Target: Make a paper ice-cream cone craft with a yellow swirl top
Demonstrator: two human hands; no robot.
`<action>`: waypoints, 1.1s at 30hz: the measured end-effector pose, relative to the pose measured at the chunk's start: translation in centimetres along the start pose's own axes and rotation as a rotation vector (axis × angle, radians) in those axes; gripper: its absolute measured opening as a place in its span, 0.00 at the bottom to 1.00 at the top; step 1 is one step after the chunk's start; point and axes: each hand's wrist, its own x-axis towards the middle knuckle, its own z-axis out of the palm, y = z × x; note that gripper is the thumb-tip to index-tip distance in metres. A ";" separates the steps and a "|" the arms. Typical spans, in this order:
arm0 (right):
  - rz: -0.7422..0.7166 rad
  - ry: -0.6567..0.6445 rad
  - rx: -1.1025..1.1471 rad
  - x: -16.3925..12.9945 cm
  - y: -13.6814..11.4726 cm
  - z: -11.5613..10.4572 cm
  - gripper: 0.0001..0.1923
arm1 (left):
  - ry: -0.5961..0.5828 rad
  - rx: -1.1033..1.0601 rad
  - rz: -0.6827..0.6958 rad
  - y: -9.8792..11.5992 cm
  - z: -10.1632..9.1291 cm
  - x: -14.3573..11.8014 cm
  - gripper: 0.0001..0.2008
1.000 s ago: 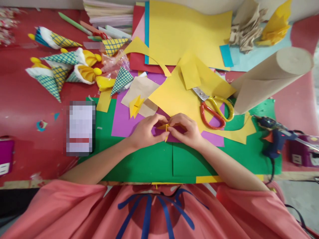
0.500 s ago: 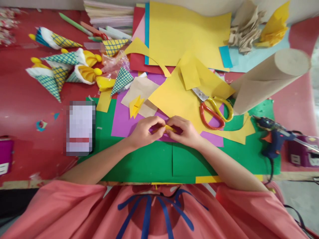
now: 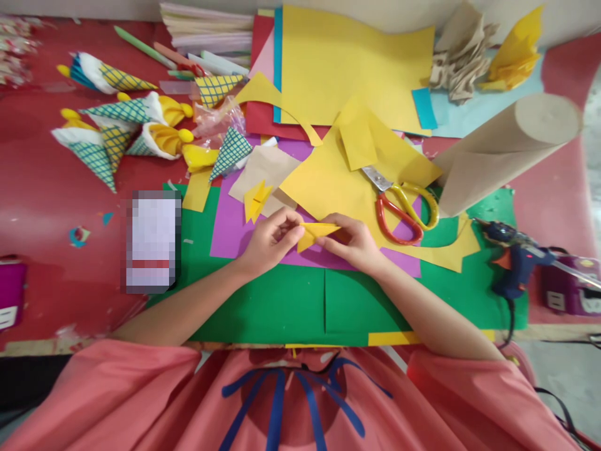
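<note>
Where the small yellow paper piece [image 3: 313,234] was mostly hidden between the fingertips a second ago, showing only as a narrow sliver, it now spreads out as a flat, pointed triangular shape lifted a little above the purple sheet [image 3: 230,228]. Both hands have shifted slightly toward the far side of the table, and the left hand [image 3: 270,241] has turned so that its thumb and forefinger pinch the left corner of the piece, the other fingers curled loosely beneath. The right hand [image 3: 354,241] grips the right end of the piece between thumb and forefinger, its remaining fingers folded in toward the palm; neither hand is open, both are closed in a light pinch on the paper. The piece sits between the two hands, over the purple sheet and just nearer than a large yellow sheet [image 3: 328,185]. A second folded yellow shape [image 3: 256,199] lies on the table just beyond the left hand, not touched. The scissors [image 3: 404,203] with red and yellow handles rest to the right of the right hand, apart from it, unchanged in place. A glue gun [image 3: 514,260] lies farther right on the green sheet [image 3: 282,307], and a brown paper roll [image 3: 507,150] lies beyond it.
</note>
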 end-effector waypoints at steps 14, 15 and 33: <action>0.063 0.030 -0.044 0.1 -0.6 0.2 0.22 | -0.163 0.000 -0.140 0.2 0.0 0.0 0.13; 0.060 0.030 -0.052 0.1 -0.6 0.2 0.22 | -0.163 -0.006 -0.140 0.2 0.0 0.0 0.13; 0.074 -0.051 -0.065 0.0 -0.3 0.1 0.21 | -0.222 0.063 -0.100 0.1 -0.1 0.1 0.12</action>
